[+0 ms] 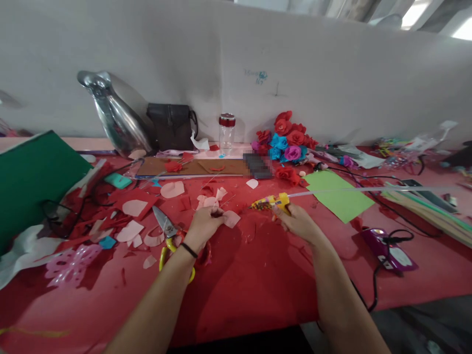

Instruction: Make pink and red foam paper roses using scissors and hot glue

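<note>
Evidently pinches one pink paper petal (232, 219) between thumb and fingers of the left hand (204, 226), by one edge only, probably to leave most of the face bare and to spare the fingertips from heat. Grasps one yellow glue gun (271, 201) in the right hand (297, 223), wrapped around the handle, with the nozzle aimed leftward at the petal, near but not touching. Carries one long clear glue stick (332, 191) out behind the gun, presumably as its feed. Holds both above the middle of the red tabletop (250, 285), perhaps for elbow room. Shows one silver jug (118, 113), one black bag (171, 125) and one red-lidded jar (226, 132) along the back, likely out of the way. Includes at least one pair of scissors (165, 222) beside the left forearm, apparently within easy reach, plus one bright green sheet (337, 204) on the right, one cluster of red, blue and purple paper flowers (295, 137) and many pink scraps (134, 208) (too jumbled for a sure tally)
</note>
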{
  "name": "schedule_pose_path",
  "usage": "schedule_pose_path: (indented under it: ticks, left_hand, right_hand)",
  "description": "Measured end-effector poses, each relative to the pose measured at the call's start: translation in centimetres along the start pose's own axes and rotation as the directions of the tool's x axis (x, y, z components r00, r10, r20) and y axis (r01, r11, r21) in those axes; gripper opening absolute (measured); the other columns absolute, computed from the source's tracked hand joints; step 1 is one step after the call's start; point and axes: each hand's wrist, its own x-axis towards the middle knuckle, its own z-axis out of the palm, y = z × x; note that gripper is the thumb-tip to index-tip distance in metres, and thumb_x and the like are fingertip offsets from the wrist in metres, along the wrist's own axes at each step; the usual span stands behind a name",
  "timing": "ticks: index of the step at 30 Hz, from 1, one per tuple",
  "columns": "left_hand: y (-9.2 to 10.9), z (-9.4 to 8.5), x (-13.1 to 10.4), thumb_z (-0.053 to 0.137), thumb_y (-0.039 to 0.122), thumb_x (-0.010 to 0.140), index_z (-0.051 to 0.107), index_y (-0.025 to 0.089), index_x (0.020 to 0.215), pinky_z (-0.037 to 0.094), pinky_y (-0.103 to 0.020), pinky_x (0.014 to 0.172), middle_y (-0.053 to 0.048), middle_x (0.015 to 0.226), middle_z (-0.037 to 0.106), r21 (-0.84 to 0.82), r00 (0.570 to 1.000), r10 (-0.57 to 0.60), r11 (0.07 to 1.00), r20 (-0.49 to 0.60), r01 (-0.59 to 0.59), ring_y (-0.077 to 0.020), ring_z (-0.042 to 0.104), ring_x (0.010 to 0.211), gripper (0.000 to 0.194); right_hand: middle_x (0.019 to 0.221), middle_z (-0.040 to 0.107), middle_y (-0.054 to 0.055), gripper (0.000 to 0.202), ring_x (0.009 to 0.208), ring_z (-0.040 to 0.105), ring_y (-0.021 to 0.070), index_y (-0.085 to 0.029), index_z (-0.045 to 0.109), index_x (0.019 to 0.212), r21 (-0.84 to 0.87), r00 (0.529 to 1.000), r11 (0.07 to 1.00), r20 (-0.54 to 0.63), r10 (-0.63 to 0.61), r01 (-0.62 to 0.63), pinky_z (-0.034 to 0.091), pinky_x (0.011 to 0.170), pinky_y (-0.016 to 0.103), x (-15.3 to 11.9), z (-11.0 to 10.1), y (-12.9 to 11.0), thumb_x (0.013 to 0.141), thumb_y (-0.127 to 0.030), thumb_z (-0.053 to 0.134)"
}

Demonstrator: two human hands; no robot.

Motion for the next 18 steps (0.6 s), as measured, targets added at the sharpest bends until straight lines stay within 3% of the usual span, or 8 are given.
schedule_pose_path:
  ticks: [2,5,8,10,12,14,16,18]
  left_hand:
    - [0.6,-0.5,-0.2,0.065,0.026,0.058,0.064,0.017,0.062,0.037,-0.025,0.058,0.002,0.059,0.06,-0.1,1.0,-0.007,0.995,0.018,0.009,-0.0123,0.05,0.057,0.01]
    - [1.4,-1.6,-0.4,0.067,0.03,0.06,0.065,0.016,0.066,0.033,-0.023,0.05,0.004,0.05,0.053,-0.208,0.998,-0.022,0.977,0.066,0.035,-0.0091,0.042,0.046,0.016]
    - [1.8,-2.3,-0.4,0.067,0.029,0.06,0.068,0.016,0.069,0.036,-0.024,0.055,0.001,0.056,0.059,-0.217,0.997,0.022,0.976,0.079,-0.004,-0.0103,0.048,0.052,0.016]
    - [1.9,-2.5,-0.5,0.068,0.027,0.06,0.071,0.016,0.07,0.04,-0.025,0.064,-0.002,0.067,0.066,-0.177,0.992,0.089,0.982,0.095,-0.071,-0.0132,0.055,0.064,0.015]
    - [2.1,-2.4,-0.6,0.067,0.027,0.061,0.071,0.017,0.071,0.041,-0.027,0.068,-0.003,0.074,0.068,-0.13,0.979,0.145,0.983,0.142,-0.127,-0.015,0.058,0.069,0.014]
    - [2.2,-2.2,-0.7,0.066,0.028,0.063,0.072,0.018,0.074,0.042,-0.027,0.064,-0.003,0.074,0.068,-0.069,0.964,0.19,0.981,0.185,-0.18,-0.0153,0.058,0.066,0.016]
    - [2.2,-2.0,-0.8,0.065,0.03,0.065,0.071,0.017,0.078,0.041,-0.027,0.059,-0.003,0.071,0.067,-0.017,0.952,0.236,0.971,0.193,-0.237,-0.0149,0.056,0.062,0.02]
    - [2.2,-1.9,-0.8,0.064,0.03,0.066,0.07,0.017,0.08,0.041,-0.026,0.057,-0.002,0.068,0.065,0.002,0.939,0.283,0.957,0.196,-0.289,-0.0146,0.055,0.06,0.02]
  right_hand:
    - [0.051,0.056,0.001,0.043,0.052,0.056,0.0173,-0.018,0.054,0.075,-0.002,0.994,0.995,-0.051,0.098,-0.098,0.035,0.052,0.025,0.3,-0.1,0.4,0.083,-0.057,0.036]
    - [0.067,0.064,0.009,0.042,0.067,0.06,0.0221,-0.018,0.056,0.075,-0.217,0.971,0.959,-0.195,0.141,-0.183,0.037,0.057,0.029,0.4,0.2,0.7,0.085,-0.054,0.037]
    - [0.091,0.065,0.018,0.039,0.087,0.059,0.0303,-0.016,0.062,0.083,-0.408,0.908,0.878,-0.414,0.064,-0.248,0.04,0.067,0.036,-0.1,0.4,0.0,0.085,-0.049,0.041]
    - [0.097,0.064,0.02,0.034,0.093,0.057,0.0317,-0.015,0.064,0.089,-0.404,0.859,0.897,-0.509,-0.056,-0.181,0.04,0.076,0.042,-0.6,0.3,-1.3,0.083,-0.044,0.048]
    - [0.095,0.067,0.015,0.029,0.091,0.058,0.0273,-0.016,0.064,0.09,-0.285,0.872,0.957,-0.453,-0.186,0.056,0.041,0.082,0.041,-1.1,0.2,-3.3,0.083,-0.041,0.05]
    - [0.095,0.069,0.009,0.026,0.09,0.061,0.022,-0.019,0.065,0.094,-0.054,0.917,0.953,-0.261,-0.301,0.297,0.043,0.084,0.035,-1.3,0.3,-5.8,0.082,-0.038,0.052]
    - [0.1,0.07,0.007,0.028,0.094,0.062,0.0204,-0.021,0.065,0.103,0.104,0.92,0.914,-0.085,-0.384,0.391,0.045,0.084,0.032,-1.3,0.6,-8.0,0.079,-0.032,0.056]
    - [0.101,0.071,0.006,0.029,0.093,0.064,0.0209,-0.022,0.067,0.104,0.139,0.912,0.905,0.028,-0.41,0.403,0.046,0.082,0.031,-1.0,1.0,-9.5,0.076,-0.027,0.057]
